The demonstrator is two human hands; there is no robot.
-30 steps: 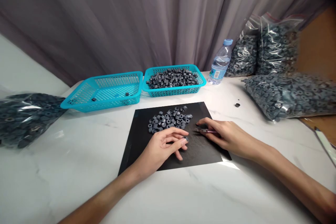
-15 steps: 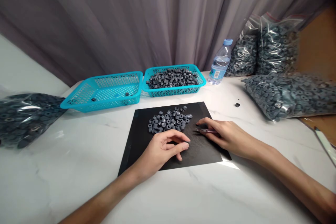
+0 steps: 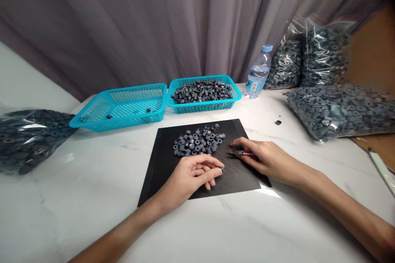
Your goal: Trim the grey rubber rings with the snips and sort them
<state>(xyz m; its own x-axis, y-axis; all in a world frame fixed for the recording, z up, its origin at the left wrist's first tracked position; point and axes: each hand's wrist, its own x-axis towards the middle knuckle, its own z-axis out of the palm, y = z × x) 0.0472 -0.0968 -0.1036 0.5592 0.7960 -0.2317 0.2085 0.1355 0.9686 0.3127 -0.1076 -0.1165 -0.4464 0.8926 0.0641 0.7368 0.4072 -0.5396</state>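
Note:
My left hand (image 3: pixel 197 174) is closed in a pinch over the front of the black mat (image 3: pixel 166 176). Between its thumb and index finger shows a small grey plastic ring (image 3: pixel 221 169), mostly covered by the fingertips. To its right, my right hand (image 3: pixel 262 156) rests at the mat's edge, closed around a slim pointed tool (image 3: pixel 241 153). The tool has a pinkish handle and a thin dark tip directed left; I cannot make out its exact kind. Just beyond my left hand lies a loose pile of similar grey rings (image 3: pixel 199 141) on the mat.
Behind the mat stand a turquoise basket (image 3: pixel 203 109) full of rings and another basket (image 3: pixel 135 125) holding two pieces. A water bottle (image 3: pixel 258 72) stands behind right. Bags of rings lie left (image 3: pixel 31 139) and right (image 3: pixel 336 111). One loose piece (image 3: pixel 278 123) sits on the white table (image 3: pixel 216 230).
The fingers of my left hand have shifted slightly, and the ring's edge shows a little more at the fingertips. My right hand has stayed put with the tool. The view has moved slightly.

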